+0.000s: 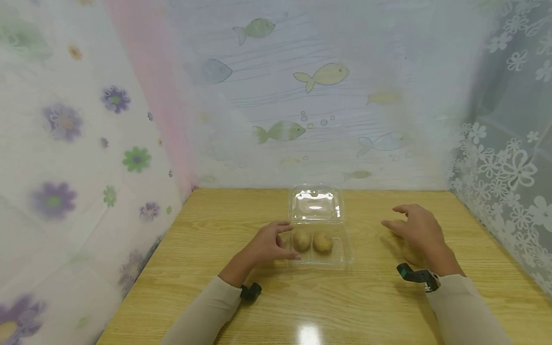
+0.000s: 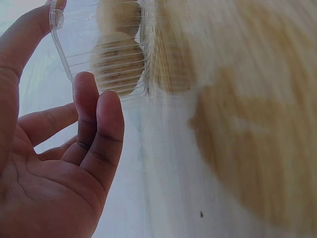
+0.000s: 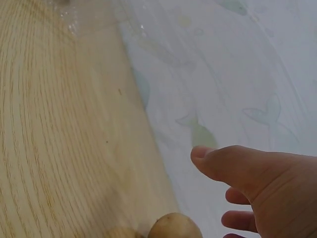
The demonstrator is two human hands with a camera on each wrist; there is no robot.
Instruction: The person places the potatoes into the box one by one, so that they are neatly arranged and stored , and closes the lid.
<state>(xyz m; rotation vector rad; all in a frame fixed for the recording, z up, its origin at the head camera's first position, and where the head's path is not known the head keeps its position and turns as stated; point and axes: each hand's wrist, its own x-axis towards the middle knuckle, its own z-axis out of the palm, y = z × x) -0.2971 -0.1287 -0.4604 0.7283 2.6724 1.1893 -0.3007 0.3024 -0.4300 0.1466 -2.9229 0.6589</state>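
Observation:
A clear plastic clamshell box (image 1: pixel 329 260) stands on the table with its lid (image 1: pixel 316 207) folded back. Two potatoes (image 1: pixel 302 239) sit side by side in its base. My left hand (image 1: pixel 269 243) grips the left end of the base, thumb at the near corner and fingers toward the far one. In the left wrist view, the fingertips (image 2: pixel 110 106) lie right at the box's edge. Off to the right, my right hand (image 1: pixel 417 230) hovers with fingers spread, holding nothing. Below it is a loose potato (image 3: pixel 176 227), partly hidden by the hand in the head view.
The wooden table (image 1: pixel 345 306) reaches back to a fish-print sheet (image 1: pixel 323 143). Flowered sheeting (image 1: pixel 86 158) hangs along the left side, with a flower-patterned sheet (image 1: pixel 509 167) on the right. Part of another brown round thing (image 3: pixel 121 232) shows beside the loose potato.

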